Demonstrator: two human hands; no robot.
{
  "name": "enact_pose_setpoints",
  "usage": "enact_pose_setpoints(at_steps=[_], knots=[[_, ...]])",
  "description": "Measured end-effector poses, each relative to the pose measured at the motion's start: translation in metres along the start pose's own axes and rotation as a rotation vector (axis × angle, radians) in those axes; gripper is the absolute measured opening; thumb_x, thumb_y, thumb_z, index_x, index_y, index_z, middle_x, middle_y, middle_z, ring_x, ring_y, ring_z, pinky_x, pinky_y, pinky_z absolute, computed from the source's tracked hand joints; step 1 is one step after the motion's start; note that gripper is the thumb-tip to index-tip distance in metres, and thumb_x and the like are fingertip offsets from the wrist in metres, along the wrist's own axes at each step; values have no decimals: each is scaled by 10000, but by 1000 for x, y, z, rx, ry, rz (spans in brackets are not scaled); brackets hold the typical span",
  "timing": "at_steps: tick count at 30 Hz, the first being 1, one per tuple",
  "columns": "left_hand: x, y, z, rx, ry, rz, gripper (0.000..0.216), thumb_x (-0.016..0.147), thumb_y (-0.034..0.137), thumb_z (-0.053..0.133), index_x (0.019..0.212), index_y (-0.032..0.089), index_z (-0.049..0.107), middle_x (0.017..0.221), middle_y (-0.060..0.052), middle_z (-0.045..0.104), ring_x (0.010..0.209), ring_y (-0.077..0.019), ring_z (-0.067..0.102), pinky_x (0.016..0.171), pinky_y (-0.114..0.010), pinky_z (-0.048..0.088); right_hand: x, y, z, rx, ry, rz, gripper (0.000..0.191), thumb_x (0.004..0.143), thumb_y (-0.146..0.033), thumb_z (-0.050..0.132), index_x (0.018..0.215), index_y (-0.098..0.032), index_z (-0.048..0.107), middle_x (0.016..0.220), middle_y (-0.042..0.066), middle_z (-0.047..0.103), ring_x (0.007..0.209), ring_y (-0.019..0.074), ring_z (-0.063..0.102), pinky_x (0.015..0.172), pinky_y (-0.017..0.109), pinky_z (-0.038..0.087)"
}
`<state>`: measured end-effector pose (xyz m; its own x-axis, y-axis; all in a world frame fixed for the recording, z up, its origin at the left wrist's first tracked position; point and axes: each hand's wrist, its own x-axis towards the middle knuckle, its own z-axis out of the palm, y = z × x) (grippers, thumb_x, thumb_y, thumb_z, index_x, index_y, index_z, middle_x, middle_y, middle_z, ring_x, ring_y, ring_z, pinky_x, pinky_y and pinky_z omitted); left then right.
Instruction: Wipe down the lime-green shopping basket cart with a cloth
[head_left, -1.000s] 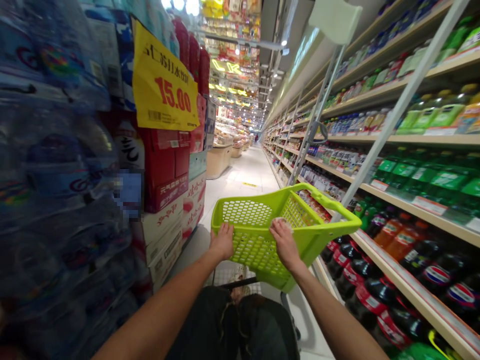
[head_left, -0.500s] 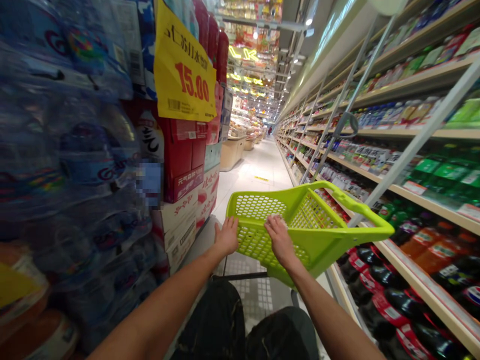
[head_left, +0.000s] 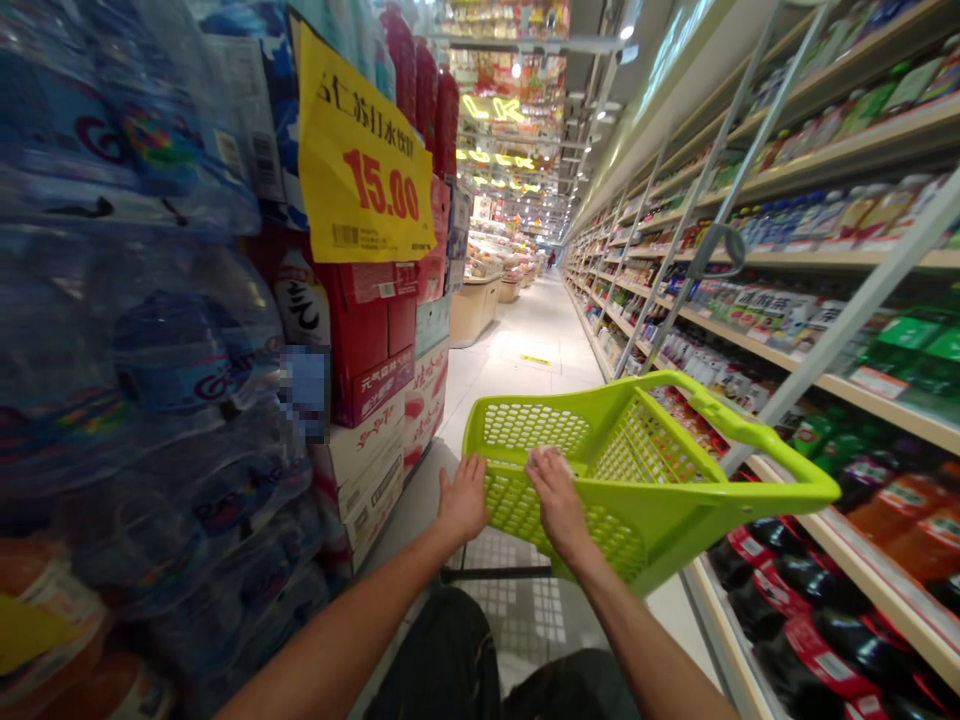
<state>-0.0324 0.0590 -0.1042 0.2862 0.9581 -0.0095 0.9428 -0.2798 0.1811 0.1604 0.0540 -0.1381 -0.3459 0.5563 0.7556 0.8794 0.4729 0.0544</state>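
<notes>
A lime-green shopping cart (head_left: 675, 520) with perforated sides stands in front of my knees, its handle off to the right. My left hand (head_left: 463, 500) lies against the cart's near left corner, fingers stretched out and thumb apart. Over the cart's near rim, my right hand (head_left: 559, 500) has its fingers bent inward. Something whitish shows beside those fingers, too small to name. No goods are visible in the part of the basket I can see.
Stacked water bottles (head_left: 172, 320) and drink cartons (head_left: 371, 340) rise close on the left, under a yellow price sign (head_left: 367, 160). Long drink shelves (head_left: 795, 350) run along the right, with a metal ladder (head_left: 720, 200) leaning there. A tiled aisle (head_left: 536, 320) leads away between them.
The cart and both hands appear slightly farther right and lower in the picture, as the view has shifted a little. Both hands keep their places on the cart.
</notes>
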Motion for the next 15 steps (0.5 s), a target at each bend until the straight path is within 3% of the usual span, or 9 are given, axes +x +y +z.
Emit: enact_pose_setpoints(at_steps=[5, 7, 9, 13, 15], knots=[[4, -4, 5, 1, 39, 2, 735, 665, 184, 386, 1361, 112, 160, 1451, -74, 143, 1329, -245, 70, 1031, -559, 104, -18, 49, -42, -58, 72, 97, 456, 820, -27, 331, 1200, -220, 492, 1359, 50, 369, 1304, 220, 186, 1029, 476, 284], [6, -1, 8, 8, 43, -6, 748, 659, 189, 388, 1362, 102, 149, 1453, -78, 129, 1330, -247, 59, 1026, -562, 115, -24, 59, -49, -65, 122, 155, 497, 807, -6, 316, 1225, -227, 467, 1380, 38, 333, 1305, 224, 182, 1035, 490, 267], [8, 4, 10, 14, 49, -14, 752, 657, 195, 387, 1361, 92, 145, 1453, -83, 123, 1330, -247, 58, 1023, -564, 122, -22, 48, -36, -19, 155, 153, 514, 808, 1, 308, 1244, -235, 443, 1382, 33, 329, 1302, 217, 191, 1032, 498, 270], [11, 7, 10, 15, 47, 15, 738, 655, 179, 372, 1358, 108, 160, 1450, -72, 146, 1328, -235, 82, 1024, -566, 117, -1, 0, 8, 149, 130, 51, 489, 826, -22, 342, 1251, -245, 434, 1342, 46, 395, 1296, 195, 211, 1018, 483, 303], [12, 3, 8, 7, 44, 42, 729, 656, 177, 367, 1356, 118, 170, 1448, -64, 155, 1326, -224, 98, 1030, -561, 105, 3, -9, 16, 198, 97, 16, 482, 827, -32, 359, 1250, -252, 436, 1327, 45, 416, 1294, 191, 219, 1017, 480, 307]])
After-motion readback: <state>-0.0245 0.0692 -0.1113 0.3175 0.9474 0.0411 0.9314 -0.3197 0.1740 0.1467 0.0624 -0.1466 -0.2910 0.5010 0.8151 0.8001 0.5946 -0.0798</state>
